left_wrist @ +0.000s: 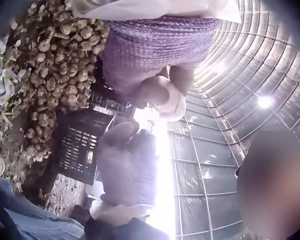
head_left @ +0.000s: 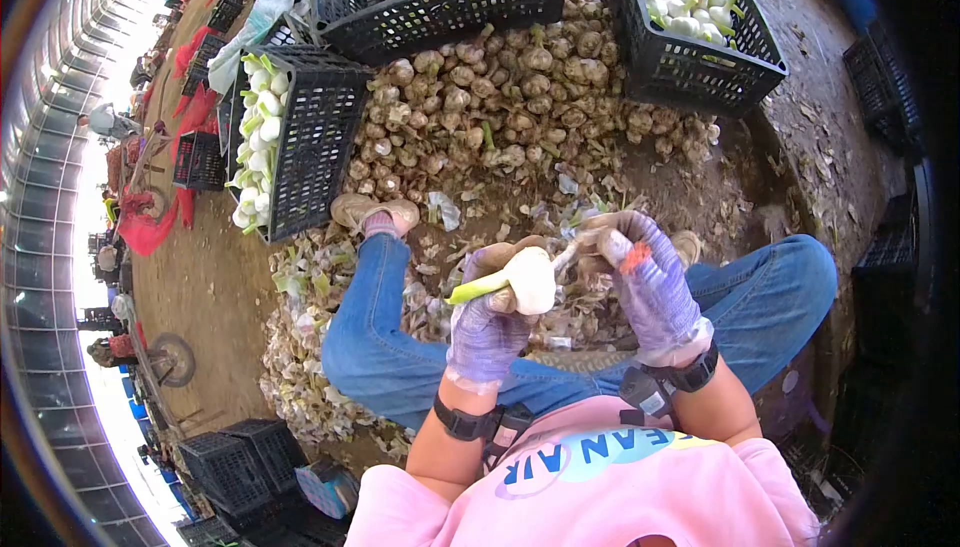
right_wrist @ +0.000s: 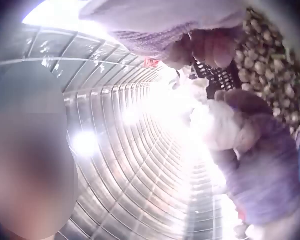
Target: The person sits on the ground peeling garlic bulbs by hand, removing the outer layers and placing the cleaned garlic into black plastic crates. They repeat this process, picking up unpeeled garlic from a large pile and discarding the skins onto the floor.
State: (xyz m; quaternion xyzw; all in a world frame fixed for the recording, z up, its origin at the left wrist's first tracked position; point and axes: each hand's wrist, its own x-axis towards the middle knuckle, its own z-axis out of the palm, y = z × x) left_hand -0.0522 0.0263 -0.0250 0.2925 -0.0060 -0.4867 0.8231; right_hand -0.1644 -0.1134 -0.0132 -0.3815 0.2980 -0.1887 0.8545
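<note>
In the head view my gloved left hand (head_left: 488, 319) holds a white garlic bulb (head_left: 532, 281), its green stem pointing left across the fingers. Just right of the bulb, my gloved right hand (head_left: 650, 292) pinches a thin strip of peel (head_left: 566, 255) that reaches the bulb's end. The left wrist view has my left hand (left_wrist: 157, 50) above the pale bulb (left_wrist: 173, 106), with my right hand (left_wrist: 127, 167) below. Glare washes out part of the bulb (right_wrist: 217, 125) in the right wrist view, between my right hand (right_wrist: 205, 46) and left hand (right_wrist: 265, 160).
Beyond my feet lies a heap of unpeeled garlic (head_left: 480, 92). Black crates of white garlic stand at its left (head_left: 318, 152), back (head_left: 450, 22) and right (head_left: 700, 72). Loose peel (head_left: 310, 377) covers the ground around my legs. Empty-looking crates (head_left: 240, 462) stand lower left.
</note>
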